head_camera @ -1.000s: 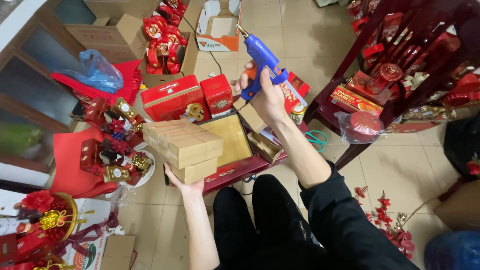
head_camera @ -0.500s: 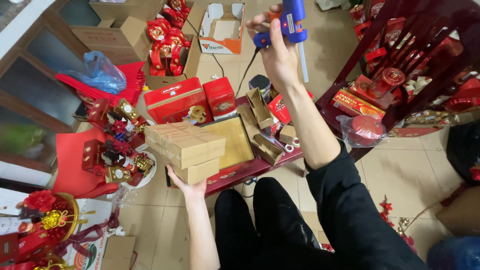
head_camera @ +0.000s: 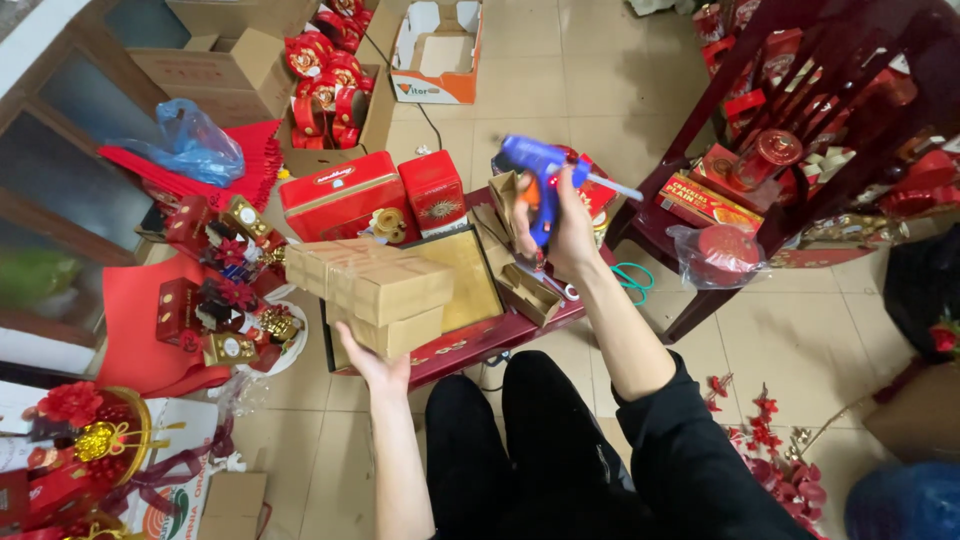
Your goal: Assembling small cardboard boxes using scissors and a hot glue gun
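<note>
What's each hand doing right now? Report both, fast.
Left hand: fingers pressed against the near side of the cardboard box stack; grip cannot be told.
Right hand: closed around the blue glue gun.

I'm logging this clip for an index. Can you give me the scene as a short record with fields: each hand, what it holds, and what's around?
view: head camera, looking down at a seated person's lap
right hand: raised, gripping a blue glue gun, nozzle pointing right
left hand: against the near side of a stack of tan boxes
surface: low red table
behind the stack: red tins
right side: dark red chair loaded with red goods
floor: beige tiles, cardboard boxes
</note>
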